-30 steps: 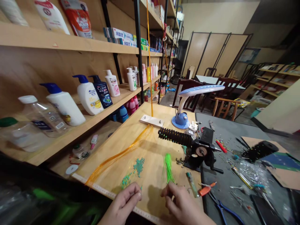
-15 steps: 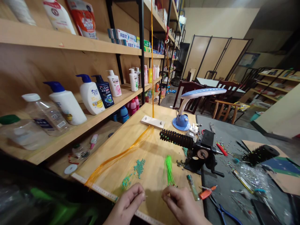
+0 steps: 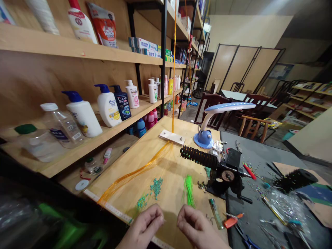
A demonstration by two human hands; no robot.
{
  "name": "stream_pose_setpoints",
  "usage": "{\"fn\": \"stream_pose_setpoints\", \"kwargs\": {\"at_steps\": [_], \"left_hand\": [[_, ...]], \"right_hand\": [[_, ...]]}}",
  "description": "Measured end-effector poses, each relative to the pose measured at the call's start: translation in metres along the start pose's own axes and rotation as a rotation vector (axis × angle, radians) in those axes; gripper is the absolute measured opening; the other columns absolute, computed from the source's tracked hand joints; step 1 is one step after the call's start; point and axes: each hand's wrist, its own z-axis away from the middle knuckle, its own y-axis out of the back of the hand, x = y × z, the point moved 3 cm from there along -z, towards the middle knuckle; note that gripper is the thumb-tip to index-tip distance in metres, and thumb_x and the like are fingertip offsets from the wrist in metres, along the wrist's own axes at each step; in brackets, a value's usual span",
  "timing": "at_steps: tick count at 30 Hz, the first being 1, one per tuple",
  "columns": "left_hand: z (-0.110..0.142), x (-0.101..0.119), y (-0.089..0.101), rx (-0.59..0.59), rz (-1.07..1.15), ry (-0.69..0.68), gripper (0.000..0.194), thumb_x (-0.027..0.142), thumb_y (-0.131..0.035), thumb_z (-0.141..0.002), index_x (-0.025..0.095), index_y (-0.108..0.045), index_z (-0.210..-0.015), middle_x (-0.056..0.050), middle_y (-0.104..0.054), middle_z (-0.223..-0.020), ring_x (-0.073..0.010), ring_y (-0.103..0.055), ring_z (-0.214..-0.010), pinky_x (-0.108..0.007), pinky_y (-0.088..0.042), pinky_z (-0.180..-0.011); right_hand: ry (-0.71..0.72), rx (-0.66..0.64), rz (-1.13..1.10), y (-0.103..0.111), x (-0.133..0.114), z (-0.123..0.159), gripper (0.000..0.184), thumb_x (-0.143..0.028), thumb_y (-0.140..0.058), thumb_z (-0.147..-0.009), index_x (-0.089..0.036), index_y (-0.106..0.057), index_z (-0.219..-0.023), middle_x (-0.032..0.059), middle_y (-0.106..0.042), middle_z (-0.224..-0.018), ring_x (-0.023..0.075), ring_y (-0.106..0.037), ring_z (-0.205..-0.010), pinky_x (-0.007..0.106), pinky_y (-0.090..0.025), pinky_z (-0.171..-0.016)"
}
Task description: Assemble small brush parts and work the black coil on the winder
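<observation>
A person leans over a pale wooden desk (image 3: 145,145), both bare hands raised side by side at its near edge, a narrow gap between them. On the left hand (image 3: 147,224), thumb and forefinger press together in a pinch, the other fingers curled into the palm; whether something fine sits in that pinch is too small to tell. The right hand (image 3: 194,224) mirrors it, fingers bent and tips drawn together, any thread or bead between them impossible to make out.

Just beyond the right hand lies a bundle of green strands (image 3: 189,192), glossy and slender, its long axis running away from the person, its far end pointing toward the black ridged roller (image 3: 198,156) of a hand-cranked machine. Beyond the left hand are scattered turquoise beads (image 3: 157,187), small and hard-looking, with greener beads (image 3: 142,201) nearer the fingers.

Fine orange threads (image 3: 135,174) sweep diagonally from a flat wooden block (image 3: 172,137) with two screws to the desk's near left corner; an orange cord (image 3: 173,103) rises straight above the block. To the right rest a clear tube (image 3: 216,214), a red-orange tool (image 3: 233,220) and blue-handled pliers (image 3: 246,238). Plastic pump bottles (image 3: 110,107) line the shelf alongside.
</observation>
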Motion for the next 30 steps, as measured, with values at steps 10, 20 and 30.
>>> {"fn": "stream_pose_setpoints", "kwargs": {"at_steps": [10, 20, 30], "left_hand": [[-0.002, -0.002, -0.004, -0.059, -0.084, -0.017, 0.041, 0.06, -0.045, -0.088, 0.021, -0.044, -0.074, 0.004, -0.035, -0.07, -0.0167, -0.037, -0.07, -0.028, -0.033, -0.065], [0.001, -0.002, -0.002, -0.067, -0.098, -0.016, 0.032, 0.05, -0.044, -0.09, 0.022, -0.043, -0.075, 0.003, -0.037, -0.072, -0.0171, -0.038, -0.071, -0.029, -0.035, -0.068], [0.001, -0.007, -0.006, -0.053, -0.137, -0.021, 0.026, 0.042, -0.044, -0.089, 0.021, -0.044, -0.075, 0.003, -0.04, -0.071, -0.0176, -0.04, -0.07, -0.029, -0.035, -0.066]], "right_hand": [[0.099, 0.12, 0.5, 0.0, -0.002, -0.004, 0.017, -0.023, -0.057, -0.084, -0.02, -0.07, -0.073, 0.0028, -0.07, -0.072, 0.0178, -0.064, -0.071, 0.024, -0.043, -0.066], [0.032, 0.077, 0.224, -0.017, -0.005, -0.008, 0.024, -0.039, -0.053, -0.083, -0.02, -0.049, -0.069, -0.0054, -0.04, -0.06, 0.0124, -0.038, -0.058, 0.024, -0.03, -0.052], [0.027, 0.171, 0.408, -0.02, 0.002, -0.008, 0.026, -0.031, -0.055, -0.08, -0.015, -0.075, -0.076, 0.0009, -0.061, -0.057, 0.0149, -0.053, -0.054, 0.024, -0.036, -0.053]]}}
